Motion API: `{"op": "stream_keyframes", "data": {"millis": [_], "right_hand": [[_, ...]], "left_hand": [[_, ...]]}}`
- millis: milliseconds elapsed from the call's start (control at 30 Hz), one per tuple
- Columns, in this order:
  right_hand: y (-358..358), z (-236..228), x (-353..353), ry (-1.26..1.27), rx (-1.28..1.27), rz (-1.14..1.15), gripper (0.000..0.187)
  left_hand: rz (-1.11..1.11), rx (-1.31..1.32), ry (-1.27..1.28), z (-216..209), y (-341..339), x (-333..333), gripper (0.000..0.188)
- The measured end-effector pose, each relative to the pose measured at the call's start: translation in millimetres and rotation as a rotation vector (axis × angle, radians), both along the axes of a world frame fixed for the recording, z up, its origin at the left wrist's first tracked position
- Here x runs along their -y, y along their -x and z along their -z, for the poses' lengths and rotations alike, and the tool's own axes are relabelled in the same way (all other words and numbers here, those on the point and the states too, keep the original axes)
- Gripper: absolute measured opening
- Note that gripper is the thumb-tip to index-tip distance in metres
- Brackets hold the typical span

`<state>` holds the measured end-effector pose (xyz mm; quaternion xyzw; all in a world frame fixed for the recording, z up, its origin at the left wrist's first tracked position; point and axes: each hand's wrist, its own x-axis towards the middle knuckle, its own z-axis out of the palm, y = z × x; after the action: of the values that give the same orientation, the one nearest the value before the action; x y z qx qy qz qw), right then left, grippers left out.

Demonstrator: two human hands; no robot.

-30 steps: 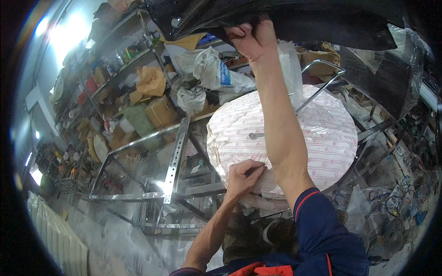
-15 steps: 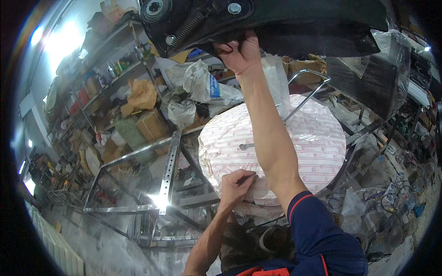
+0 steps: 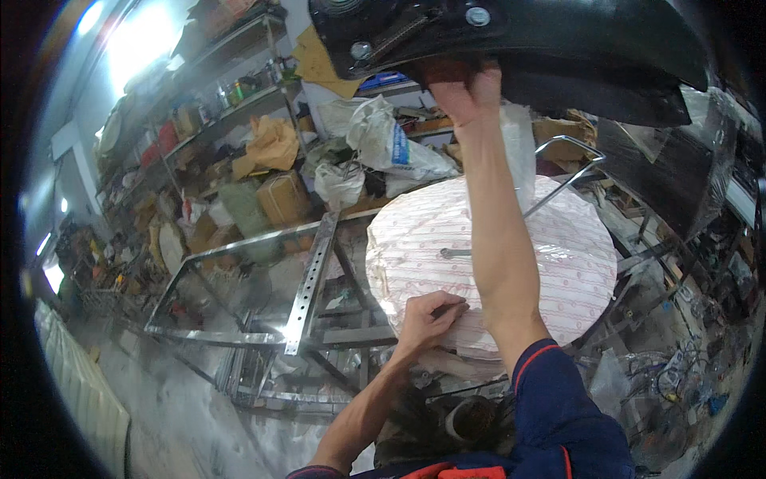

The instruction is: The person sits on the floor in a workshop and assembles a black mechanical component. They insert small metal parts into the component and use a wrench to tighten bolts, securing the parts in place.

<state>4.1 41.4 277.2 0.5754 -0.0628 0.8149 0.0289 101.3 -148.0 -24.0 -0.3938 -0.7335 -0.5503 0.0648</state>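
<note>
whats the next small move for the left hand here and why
I'd probably raise the left hand toward the right hand: the right reaches up to the underside of the black part, while the left is low at the round white surface. Whether its fingers pinch anything is hard to tell.

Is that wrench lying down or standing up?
Lying down: the wrench rests along the round, white patterned cover. The right forearm hides its other end.
</note>
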Motion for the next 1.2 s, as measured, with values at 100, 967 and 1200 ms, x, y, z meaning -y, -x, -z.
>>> {"op": "stream_keyframes", "data": {"millis": [100,967,1200], "right_hand": [[7,1,-5,-0.086,0.015,-0.177,0.039],[10,-4,0,0.059,0.061,0.125,0.018],[3,-6,14,0.133,0.216,0.190,0.024]], "left_hand": [[-0.015,0.012,0.011,-3,-5,3,0.015],[0.015,0.047,0.009,-4,0,3,0.013],[0.029,0.057,-0.002,0,4,6,0.013]]}}
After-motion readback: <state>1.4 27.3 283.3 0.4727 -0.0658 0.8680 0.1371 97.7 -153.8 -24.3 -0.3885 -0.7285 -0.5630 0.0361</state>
